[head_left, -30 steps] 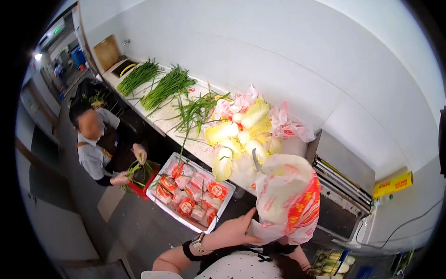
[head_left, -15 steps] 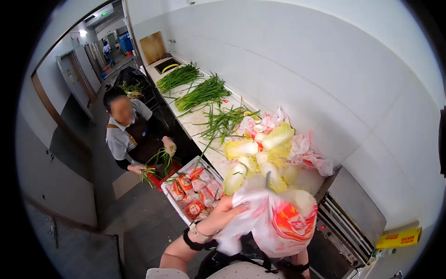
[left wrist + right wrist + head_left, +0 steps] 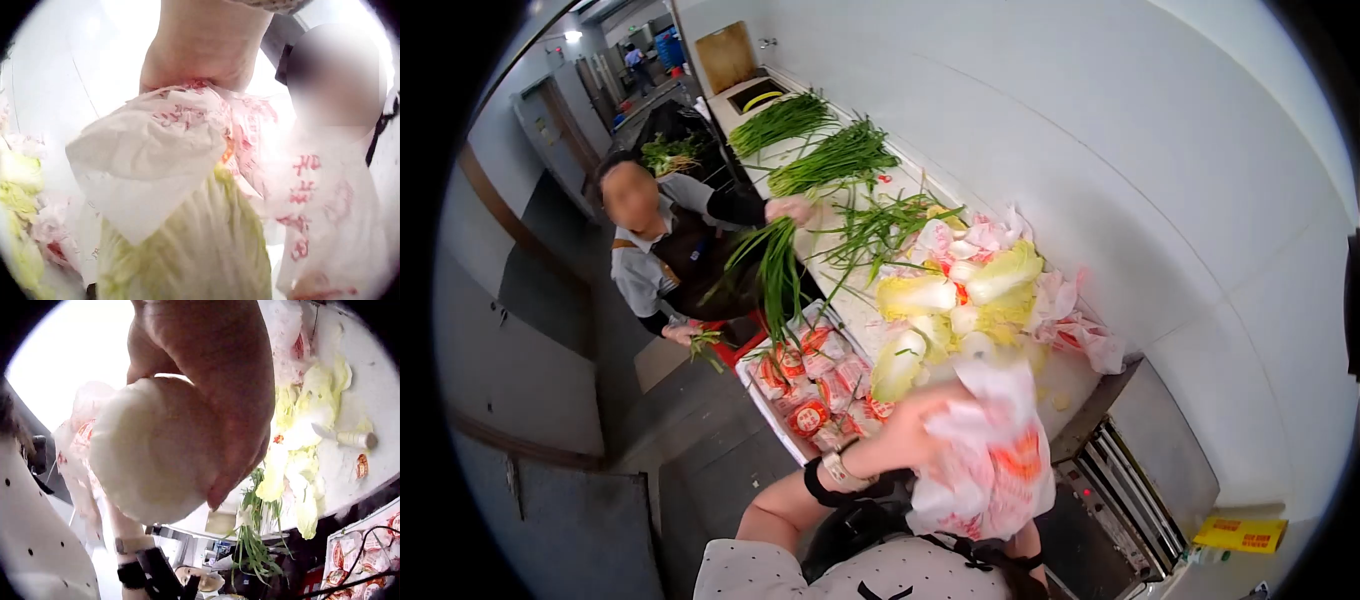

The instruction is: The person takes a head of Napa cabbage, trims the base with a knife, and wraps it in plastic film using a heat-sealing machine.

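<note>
A napa cabbage (image 3: 187,256) is partly covered by a white wrapper with red print (image 3: 1000,460). My left hand (image 3: 915,430), blurred in the head view, grips the wrapper at the cabbage's left side; its fingers are mostly hidden by paper in the left wrist view. Around the cabbage's pale round base (image 3: 153,450) my right hand (image 3: 212,375) curls its fingers, as the right wrist view shows. In the head view that hand is hidden behind the wrapper.
Cabbages (image 3: 920,297) and crumpled wrappers lie on the counter, with a knife (image 3: 353,439) beside them. Green stalks (image 3: 835,160) lie farther back. A white box (image 3: 775,425) holds wrapped packs. Another person (image 3: 690,250) holds greens; a metal appliance (image 3: 1160,430) stands right.
The wrapper has folded down over the cabbage, and my left hand has moved up and inward along it. The other person has raised one hand with long greens towards the counter.
</note>
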{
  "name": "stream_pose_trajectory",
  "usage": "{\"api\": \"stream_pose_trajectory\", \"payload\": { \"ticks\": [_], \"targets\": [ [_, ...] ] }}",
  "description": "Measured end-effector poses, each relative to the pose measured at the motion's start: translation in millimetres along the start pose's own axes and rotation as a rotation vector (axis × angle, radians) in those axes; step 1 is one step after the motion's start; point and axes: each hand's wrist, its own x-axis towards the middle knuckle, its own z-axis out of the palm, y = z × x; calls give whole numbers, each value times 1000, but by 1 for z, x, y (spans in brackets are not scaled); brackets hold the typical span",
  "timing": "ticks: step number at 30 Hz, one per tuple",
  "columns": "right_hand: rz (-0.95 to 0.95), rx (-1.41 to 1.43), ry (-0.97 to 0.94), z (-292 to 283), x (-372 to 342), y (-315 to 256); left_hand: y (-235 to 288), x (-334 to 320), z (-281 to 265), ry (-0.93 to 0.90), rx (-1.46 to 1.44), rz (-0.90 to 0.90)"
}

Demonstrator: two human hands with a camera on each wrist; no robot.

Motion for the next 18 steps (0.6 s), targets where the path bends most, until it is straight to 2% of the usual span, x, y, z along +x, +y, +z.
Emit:
{"api": "stream_pose_trajectory", "payload": {
  "ticks": [2, 4, 6, 8, 10, 12, 13, 16, 17, 18],
  "targets": [
    [-15, 11, 16, -2, 0, 5, -10, 18, -20, 374, 124, -139],
    [-33, 20, 31, 0, -2, 11, -20, 46, -53, 707, 72, -184],
    [-64, 31, 47, 1, 1, 16, -66, 63, -112, 860, 725, 127],
    [-119, 49, 56, 4, 3, 20, -38, 78, -137, 1033, 140, -251],
    [-182, 81, 74, 3, -3, 25, -36, 93, -162, 1135, 31, 96],
    [-247, 106, 102, 5, -14, 27, -37, 106, -160, 1271, -96, 449],
    [-282, 116, 110, 6, -18, 26, -68, 113, -159, 1406, -35, 565],
    [-444, 70, 140, 30, -33, 21, -199, 130, -144, 948, 377, -55],
    [-439, 177, 126, 36, -37, 20, -206, 147, -127, 537, 657, -151],
    [-436, 286, 109, 40, -40, 20, -212, 165, -110, 24, 941, -104]
  ]
}}
